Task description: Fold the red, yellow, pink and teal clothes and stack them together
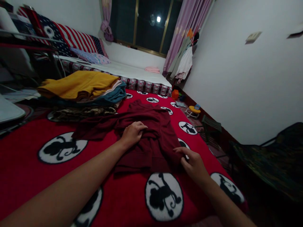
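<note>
A dark maroon garment (144, 132) lies spread and partly folded on a red blanket (113, 192) printed with white circles and black monkey figures. My left hand (133, 132) rests on the middle of the garment, fingers curled and pressing into the cloth. My right hand (192, 161) is at the garment's near right edge, with the fingers pinching the fabric there.
A stack of folded clothes (82, 86), yellow on top and teal beneath, sits at the far left of the blanket, with a patterned piece (80, 113) in front. A second bed (132, 74) lies beyond. On the floor at right stand a small stool (211, 124), toys (193, 110) and a dark chair (272, 157).
</note>
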A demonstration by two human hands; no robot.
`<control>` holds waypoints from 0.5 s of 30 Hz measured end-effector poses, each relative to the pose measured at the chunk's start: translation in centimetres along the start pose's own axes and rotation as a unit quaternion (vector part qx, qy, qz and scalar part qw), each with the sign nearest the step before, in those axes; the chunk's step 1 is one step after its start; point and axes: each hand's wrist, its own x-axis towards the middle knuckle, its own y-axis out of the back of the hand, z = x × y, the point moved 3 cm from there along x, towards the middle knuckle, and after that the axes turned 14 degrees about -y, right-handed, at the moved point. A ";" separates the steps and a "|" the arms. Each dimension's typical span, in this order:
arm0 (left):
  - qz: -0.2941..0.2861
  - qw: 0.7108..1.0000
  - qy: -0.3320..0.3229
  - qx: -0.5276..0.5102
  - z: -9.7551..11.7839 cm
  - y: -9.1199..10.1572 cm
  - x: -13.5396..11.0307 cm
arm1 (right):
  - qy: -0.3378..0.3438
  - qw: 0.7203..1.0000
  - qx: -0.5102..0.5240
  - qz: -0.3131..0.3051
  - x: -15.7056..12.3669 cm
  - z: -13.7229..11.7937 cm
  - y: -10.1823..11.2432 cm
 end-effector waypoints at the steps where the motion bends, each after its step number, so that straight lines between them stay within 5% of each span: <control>1: 0.005 1.000 0.002 -0.006 0.0 0.0 0.0 | -0.030 0.999 0.034 0.009 0.4 0.1 0.3; 9: 0.168 0.983 0.025 -0.076 -0.8 2.7 1.2 | -0.142 0.957 0.249 0.035 2.1 -2.5 2.0; 15: 0.197 0.979 0.040 -0.042 -2.4 3.9 1.4 | -0.040 0.973 0.149 -0.170 1.1 -7.1 0.2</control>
